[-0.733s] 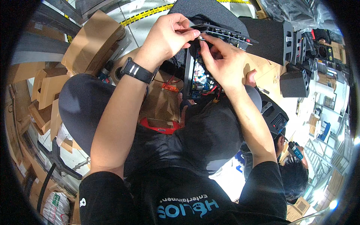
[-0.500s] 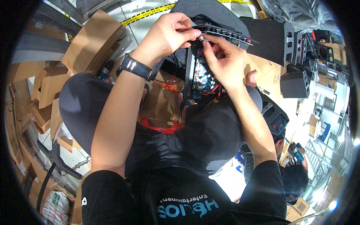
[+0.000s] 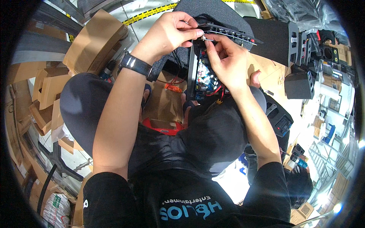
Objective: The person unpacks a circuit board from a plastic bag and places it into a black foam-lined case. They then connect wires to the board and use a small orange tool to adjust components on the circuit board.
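Both of my hands meet over an open black electronics housing [image 3: 191, 78], with a lit circuit board [image 3: 205, 76] inside it. My left hand [image 3: 169, 36] is closed in a pinch, thumb against fingers, at the near edge of a tilted dark panel [image 3: 232, 34] carrying small parts. Close beside it, my right hand [image 3: 230, 62] pinches with thumb and forefinger at a small pale piece by the panel's edge. What lies between the fingertips is too small to name. Red and black wires [image 3: 217, 91] run from the housing, ending near a yellow connector [image 3: 219, 102].
A dark grey carpeted speaker box [image 3: 216, 11] stands behind the housing, with black speakers [image 3: 268, 40] to its right. Cardboard boxes [image 3: 93, 41] stand at left. An orange item [image 3: 173, 87] and a red-edged thing [image 3: 163, 129] lie between my legs. At lower right, a person holds a teal power drill [image 3: 299, 161].
My hands stay almost in place, the left wrist shifting slightly left. At lower right, the person's head and drill have moved a little.
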The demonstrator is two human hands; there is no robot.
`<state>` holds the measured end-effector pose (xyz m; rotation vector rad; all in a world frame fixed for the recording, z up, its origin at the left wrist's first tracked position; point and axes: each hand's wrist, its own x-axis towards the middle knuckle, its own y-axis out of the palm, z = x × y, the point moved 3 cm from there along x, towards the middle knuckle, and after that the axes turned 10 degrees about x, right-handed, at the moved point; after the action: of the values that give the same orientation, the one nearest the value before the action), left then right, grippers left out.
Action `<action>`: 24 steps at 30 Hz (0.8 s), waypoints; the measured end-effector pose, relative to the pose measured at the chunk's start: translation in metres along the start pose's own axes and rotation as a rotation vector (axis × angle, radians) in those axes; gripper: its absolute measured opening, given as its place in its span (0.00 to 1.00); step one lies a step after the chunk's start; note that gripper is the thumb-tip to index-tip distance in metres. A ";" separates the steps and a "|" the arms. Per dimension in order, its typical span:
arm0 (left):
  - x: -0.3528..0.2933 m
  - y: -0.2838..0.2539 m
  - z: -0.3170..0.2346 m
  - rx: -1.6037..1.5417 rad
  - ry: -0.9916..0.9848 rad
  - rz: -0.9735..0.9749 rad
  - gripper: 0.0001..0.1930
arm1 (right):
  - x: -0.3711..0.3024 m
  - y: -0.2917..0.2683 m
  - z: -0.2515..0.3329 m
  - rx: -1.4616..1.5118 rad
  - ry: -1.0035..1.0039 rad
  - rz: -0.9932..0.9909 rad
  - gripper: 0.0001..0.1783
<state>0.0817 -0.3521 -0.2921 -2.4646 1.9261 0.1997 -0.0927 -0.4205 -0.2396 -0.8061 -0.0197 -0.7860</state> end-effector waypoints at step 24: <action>-0.003 -0.004 -0.001 -0.001 -0.034 0.011 0.16 | 0.000 0.003 -0.001 -0.018 -0.092 -0.035 0.08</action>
<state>0.0854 -0.3486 -0.2913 -2.4354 1.9271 0.2415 -0.0914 -0.4200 -0.2422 -0.8602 -0.1095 -0.7828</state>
